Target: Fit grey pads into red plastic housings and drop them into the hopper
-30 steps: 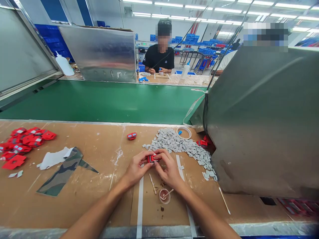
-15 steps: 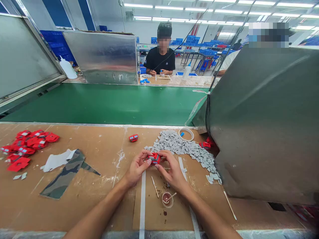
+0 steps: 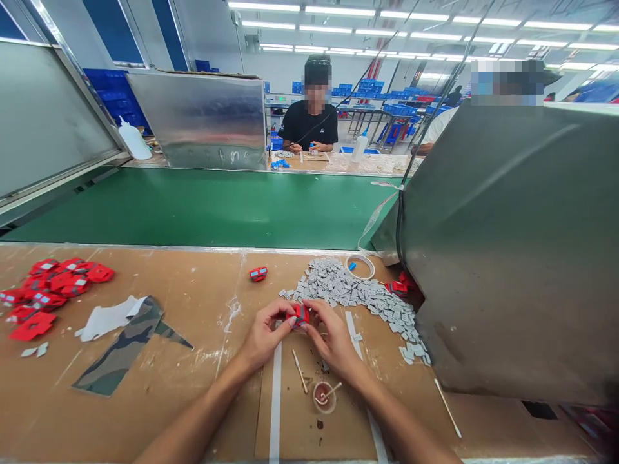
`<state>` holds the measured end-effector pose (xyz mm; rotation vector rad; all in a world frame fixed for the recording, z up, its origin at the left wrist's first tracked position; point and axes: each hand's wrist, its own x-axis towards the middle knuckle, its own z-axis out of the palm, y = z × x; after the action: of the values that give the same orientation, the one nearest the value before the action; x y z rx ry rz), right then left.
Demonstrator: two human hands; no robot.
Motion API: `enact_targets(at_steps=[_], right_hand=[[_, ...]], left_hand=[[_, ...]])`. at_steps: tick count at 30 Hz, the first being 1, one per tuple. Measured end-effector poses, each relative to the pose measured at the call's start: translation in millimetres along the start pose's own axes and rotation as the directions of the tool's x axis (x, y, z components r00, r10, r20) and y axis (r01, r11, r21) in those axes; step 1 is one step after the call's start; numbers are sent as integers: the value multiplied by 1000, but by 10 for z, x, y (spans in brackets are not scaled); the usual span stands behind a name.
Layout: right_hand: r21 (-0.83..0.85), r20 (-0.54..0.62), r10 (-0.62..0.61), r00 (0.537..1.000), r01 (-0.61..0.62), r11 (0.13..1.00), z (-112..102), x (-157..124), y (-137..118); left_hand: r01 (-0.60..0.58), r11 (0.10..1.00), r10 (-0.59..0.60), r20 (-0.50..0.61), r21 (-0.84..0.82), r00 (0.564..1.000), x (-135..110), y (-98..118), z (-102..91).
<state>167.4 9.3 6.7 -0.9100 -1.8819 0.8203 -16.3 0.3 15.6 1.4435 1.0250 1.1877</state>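
Between the fingertips of both hands is a small red and grey plastic part (image 3: 300, 314), raised a little over the table. My left hand (image 3: 267, 330) pinches its left side, and my right hand (image 3: 333, 335) grips its right side. Fingers cover much of the part. Just beyond the hands spreads a heap of small grey tiles (image 3: 333, 283). A similar red part (image 3: 258, 274) lies alone up the table. Below the hands are a cotton swab (image 3: 300, 372) and a small cup (image 3: 324, 397) of reddish-brown liquid with a swab standing in it.
Red parts (image 3: 60, 277) are piled at the far left, near a camouflage cloth (image 3: 120, 351). A tape roll (image 3: 360, 267) lies by the tiles. A metal panel (image 3: 507, 245) borders the right. Beyond the green belt (image 3: 232, 206) a person (image 3: 309, 122) sits working.
The red part has turned in the fingers, showing more of its red face, and both hands remain on it. The view has tilted slightly upward.
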Motion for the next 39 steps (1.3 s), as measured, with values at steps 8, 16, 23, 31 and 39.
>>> enact_targets(at_steps=[8, 16, 23, 31, 39], right_hand=[[-72, 96, -10, 995, 16, 997, -59, 17, -3], [-103, 85, -15, 996, 24, 994, -35, -15, -22], [-199, 92, -93, 991, 109, 974, -5, -42, -23], [-98, 54, -88, 995, 93, 991, -22, 6, -80], [-24, 74, -20, 997, 22, 999, 18, 18, 13]], left_hand=[[-183, 926, 167, 78, 330, 983, -6, 53, -37], [-100, 964, 81, 86, 248, 993, 13, 22, -54], [-96, 974, 79, 92, 206, 993, -11, 26, -67], [-126, 957, 120, 37, 262, 992, -48, 108, -12], [-134, 923, 129, 37, 360, 991, -37, 159, -12]])
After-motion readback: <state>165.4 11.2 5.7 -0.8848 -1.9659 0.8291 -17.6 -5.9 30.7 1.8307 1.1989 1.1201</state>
